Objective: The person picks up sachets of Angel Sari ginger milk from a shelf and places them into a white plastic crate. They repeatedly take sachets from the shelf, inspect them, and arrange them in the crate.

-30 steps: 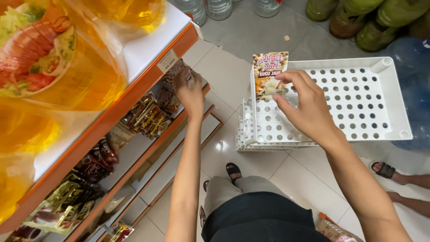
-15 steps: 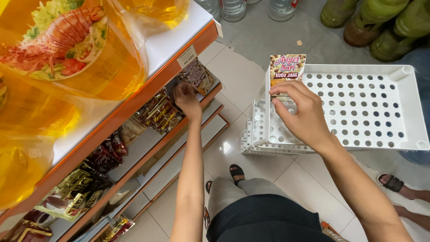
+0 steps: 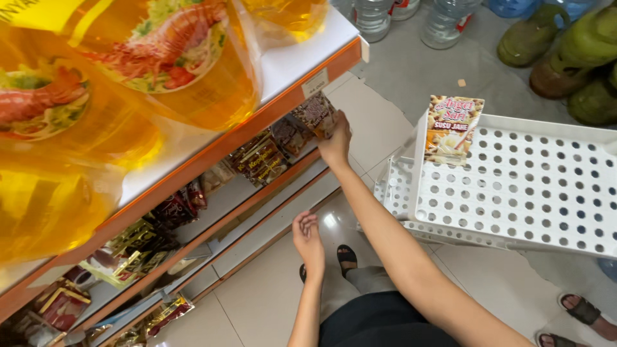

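Right hand (image 3: 337, 142): extended to the second shelf, fingers closed on a brown sachet pack (image 3: 316, 114) standing at the shelf front, directly ahead of the fingertips; long axis roughly upright. Left hand (image 3: 308, 239): empty, fingers loosely curled, low and well behind. A matching sachet (image 3: 452, 128) leans in the white perforated tray (image 3: 514, 186), right of the right hand

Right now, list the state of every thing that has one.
Sachet: upright, leaning in the tray's corner, unheld.
White perforated tray: stacked on another, holding only the sachet.
Right hand: on a shelf packet; grip hidden.
Left hand: low, empty, fingers loose.
Oil pouches: full, sealed, on the top shelf.
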